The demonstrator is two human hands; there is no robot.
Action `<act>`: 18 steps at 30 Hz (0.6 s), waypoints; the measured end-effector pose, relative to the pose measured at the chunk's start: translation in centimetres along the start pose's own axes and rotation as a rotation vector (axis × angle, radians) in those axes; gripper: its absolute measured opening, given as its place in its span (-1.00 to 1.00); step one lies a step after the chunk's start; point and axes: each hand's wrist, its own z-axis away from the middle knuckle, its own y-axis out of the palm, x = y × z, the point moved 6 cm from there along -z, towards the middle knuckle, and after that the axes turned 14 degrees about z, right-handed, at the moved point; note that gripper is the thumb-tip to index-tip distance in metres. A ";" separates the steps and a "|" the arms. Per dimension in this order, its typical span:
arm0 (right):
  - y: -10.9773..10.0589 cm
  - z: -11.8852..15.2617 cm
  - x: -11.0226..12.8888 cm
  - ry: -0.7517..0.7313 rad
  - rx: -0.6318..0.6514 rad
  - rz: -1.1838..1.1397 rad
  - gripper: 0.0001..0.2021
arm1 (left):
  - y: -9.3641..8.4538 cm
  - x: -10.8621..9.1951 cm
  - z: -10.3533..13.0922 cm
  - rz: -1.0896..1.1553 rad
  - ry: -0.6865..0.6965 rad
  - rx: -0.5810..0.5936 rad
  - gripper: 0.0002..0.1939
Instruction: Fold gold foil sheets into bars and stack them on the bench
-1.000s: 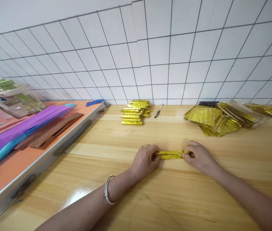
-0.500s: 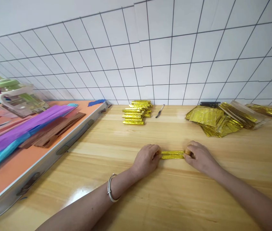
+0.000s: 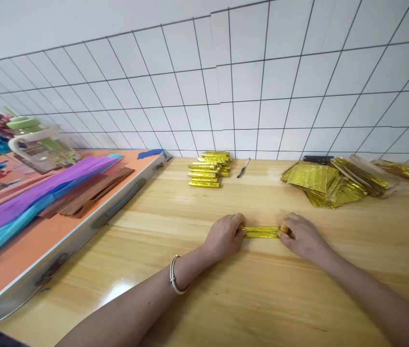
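A narrow gold foil strip [image 3: 261, 232] with a crease along its length lies level over the wooden table [image 3: 190, 299]. My left hand [image 3: 225, 236] pinches its left end, fingers closed. At the right end, my right hand [image 3: 300, 238] grips it with bent fingers. Both ends of the strip are hidden by the fingertips. Beyond my left hand, several narrow gold folded pieces [image 3: 204, 174] lie stacked near the wall. A loose pile of flat gold sheets [image 3: 313, 176] is beyond my right hand.
A pen [image 3: 243, 168] lies between the two gold piles. At the left, an orange-topped surface [image 3: 117, 190] with a raised pale edge holds purple, blue and brown paper [image 3: 96, 190] and a clear jug with a green lid [image 3: 41, 149]. A tiled wall [image 3: 248, 82] stands behind.
The view has shifted slightly, so most things appear a little further right. Both hands keep hold of the gold strip, which looks the same.
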 end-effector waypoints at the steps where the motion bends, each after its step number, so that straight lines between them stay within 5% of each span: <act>1: 0.0 0.0 0.0 0.002 -0.002 -0.006 -0.88 | 0.0 -0.1 0.0 -0.003 0.006 0.002 -0.92; 18: 0.0 0.2 -1.4 0.013 0.032 -0.313 -0.98 | 0.4 0.0 -0.2 0.153 0.178 0.104 -0.76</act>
